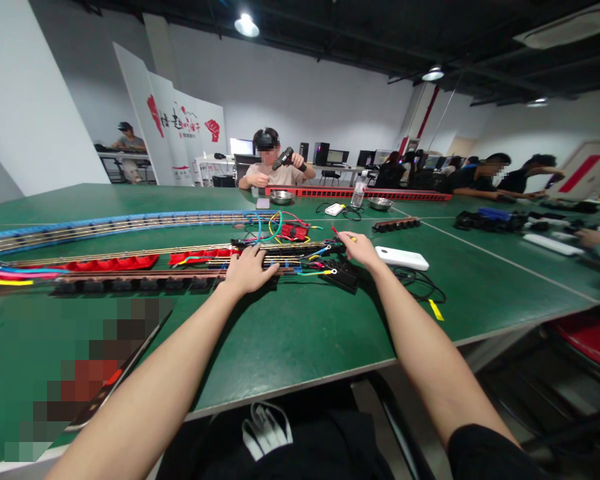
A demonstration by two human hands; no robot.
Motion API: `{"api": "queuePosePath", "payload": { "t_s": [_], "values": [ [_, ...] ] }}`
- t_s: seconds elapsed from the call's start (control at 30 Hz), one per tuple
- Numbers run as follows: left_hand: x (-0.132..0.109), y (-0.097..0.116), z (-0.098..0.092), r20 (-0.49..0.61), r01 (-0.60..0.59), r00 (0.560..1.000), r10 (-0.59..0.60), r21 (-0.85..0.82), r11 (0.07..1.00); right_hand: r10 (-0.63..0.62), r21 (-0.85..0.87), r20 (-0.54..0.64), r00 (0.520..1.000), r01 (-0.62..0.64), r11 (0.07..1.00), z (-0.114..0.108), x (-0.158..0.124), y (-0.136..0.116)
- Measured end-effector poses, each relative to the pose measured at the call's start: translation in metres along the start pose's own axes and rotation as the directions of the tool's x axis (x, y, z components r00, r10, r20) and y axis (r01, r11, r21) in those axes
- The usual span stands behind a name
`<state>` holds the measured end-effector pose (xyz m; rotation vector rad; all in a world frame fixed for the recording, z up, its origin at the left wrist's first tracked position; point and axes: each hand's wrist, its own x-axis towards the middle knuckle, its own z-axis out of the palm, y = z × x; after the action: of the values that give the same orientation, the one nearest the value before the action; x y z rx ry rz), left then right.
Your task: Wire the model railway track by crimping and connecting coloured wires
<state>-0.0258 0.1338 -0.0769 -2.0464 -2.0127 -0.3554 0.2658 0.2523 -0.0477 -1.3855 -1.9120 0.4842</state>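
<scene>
My left hand (250, 269) lies palm down on the long terminal strips (130, 263), its fingers spread over the rails and wires. My right hand (361, 249) is closed in a pinch on a small red and yellow tool or wire end (341, 234) near the right end of the strips. Coloured wires (280, 230) in red, blue, green and yellow loop around the strip ends just beyond both hands. A black terminal block (341, 275) lies between my forearms.
A white power bank (403, 258) with a black cable lies right of my right hand. A blue strip (105, 225) curves along the green table (290, 333). Metal bowls (281, 197), a water bottle (359, 193) and a red strip stand farther back. Other people sit across and to the right.
</scene>
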Motion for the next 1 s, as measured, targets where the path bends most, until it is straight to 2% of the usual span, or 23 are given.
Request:
{"api": "queuePosePath", "payload": {
  "t_s": [0.07, 0.13, 0.2, 0.27, 0.33, 0.53, 0.73, 0.87, 0.9, 1.0],
  "values": [
    [0.000, 0.000, -0.001, -0.003, -0.002, 1.000, 0.002, -0.001, 1.000, 0.085, 0.144, -0.002, 0.996, -0.084, 0.986, 0.001, 0.001, -0.003],
    [-0.001, 0.000, -0.001, -0.004, -0.002, 1.000, 0.002, -0.005, 1.000, 0.219, 0.309, 0.020, 0.975, -0.215, 0.926, 0.002, 0.001, -0.006],
    [-0.001, 0.001, -0.002, 0.003, 0.002, 1.000, -0.002, -0.013, 1.000, 0.346, 0.480, 0.073, 0.935, -0.337, 0.810, 0.003, 0.001, -0.009],
    [-0.001, 0.001, -0.003, 0.015, 0.010, 1.000, -0.010, -0.021, 1.000, 0.415, 0.593, 0.115, 0.903, -0.398, 0.700, 0.002, 0.001, -0.010],
    [-0.001, 0.001, -0.003, 0.021, 0.016, 1.000, -0.015, -0.025, 1.000, 0.444, 0.641, 0.130, 0.887, -0.417, 0.644, 0.002, 0.002, -0.011],
    [0.000, 0.001, -0.002, 0.005, 0.010, 1.000, -0.010, -0.022, 1.000, 0.472, 0.680, 0.147, 0.869, -0.435, 0.590, 0.001, 0.003, -0.013],
    [0.000, 0.000, -0.002, -0.001, 0.007, 1.000, -0.007, -0.020, 1.000, 0.506, 0.731, 0.209, 0.837, -0.478, 0.487, -0.004, 0.005, -0.012],
    [-0.001, 0.001, -0.003, 0.003, 0.011, 1.000, -0.011, -0.019, 1.000, 0.503, 0.736, 0.223, 0.835, -0.483, 0.475, -0.004, 0.005, -0.012],
    [-0.001, 0.001, -0.003, 0.005, 0.010, 1.000, -0.010, -0.019, 1.000, 0.494, 0.724, 0.209, 0.844, -0.473, 0.502, -0.002, 0.004, -0.012],
    [-0.001, 0.002, -0.004, 0.009, 0.011, 1.000, -0.010, -0.024, 1.000, 0.429, 0.625, 0.115, 0.896, -0.401, 0.669, 0.005, 0.001, -0.013]
  ]
}}
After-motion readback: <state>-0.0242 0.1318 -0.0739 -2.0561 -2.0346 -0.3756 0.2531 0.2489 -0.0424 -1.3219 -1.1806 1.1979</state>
